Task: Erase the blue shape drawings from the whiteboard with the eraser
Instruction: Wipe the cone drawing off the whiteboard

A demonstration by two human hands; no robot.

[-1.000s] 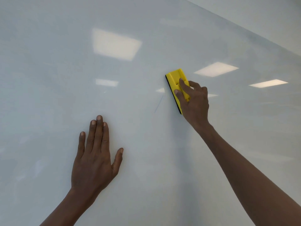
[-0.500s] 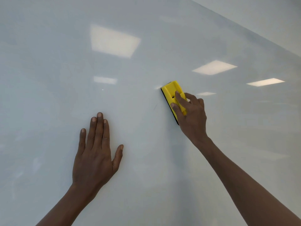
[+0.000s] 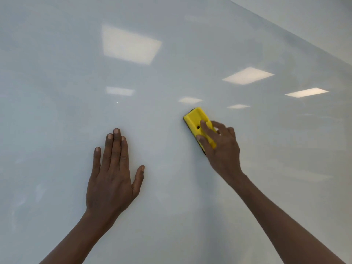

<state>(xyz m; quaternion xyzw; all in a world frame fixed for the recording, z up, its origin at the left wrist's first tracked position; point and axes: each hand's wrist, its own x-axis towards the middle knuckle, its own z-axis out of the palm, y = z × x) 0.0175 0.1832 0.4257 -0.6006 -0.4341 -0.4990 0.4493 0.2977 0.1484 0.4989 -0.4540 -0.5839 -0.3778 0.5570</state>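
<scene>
My right hand [image 3: 221, 149] grips a yellow eraser [image 3: 194, 119] with a dark felt face and presses it flat against the glossy whiteboard [image 3: 171, 187], right of centre. The eraser tilts up to the left. My left hand [image 3: 112, 178] rests flat on the board to the lower left, fingers together and thumb spread, holding nothing. No blue marks show on the board around the eraser.
Reflections of ceiling light panels [image 3: 129, 44] spread over the upper board. The board's top edge [image 3: 285, 29] runs diagonally across the upper right, with a pale wall beyond it. Faint smears mark the left side of the board.
My right hand slid the eraser downward over the board. A short faint blue line left of the eraser, visible one second ago, is gone. My left hand stayed put.
</scene>
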